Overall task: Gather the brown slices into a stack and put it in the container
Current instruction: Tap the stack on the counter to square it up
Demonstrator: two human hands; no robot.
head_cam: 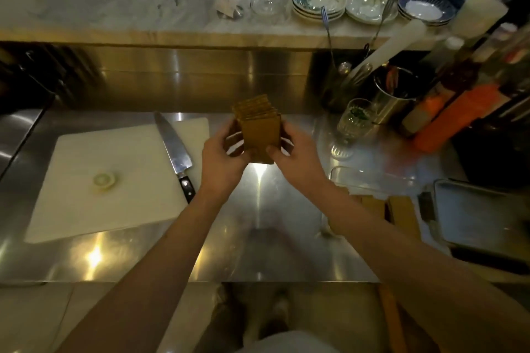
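A stack of several thin brown slices [258, 126] is held up above the steel counter, slightly fanned at its top edge. My left hand [222, 162] grips its left side and my right hand [295, 159] grips its right side and lower corner. A clear rectangular container [372, 178] sits on the counter to the right, partly behind my right forearm. More brown slices [401, 212] lie inside it near its front.
A white cutting board [114, 178] lies at left with a pale round slice [104, 180] and a chef's knife [175, 149] on it. A metal tray [481, 215] sits far right. A glass [351, 126], utensil pot [395, 94] and bottles stand at back right; plates [318, 3] fill the upper shelf.
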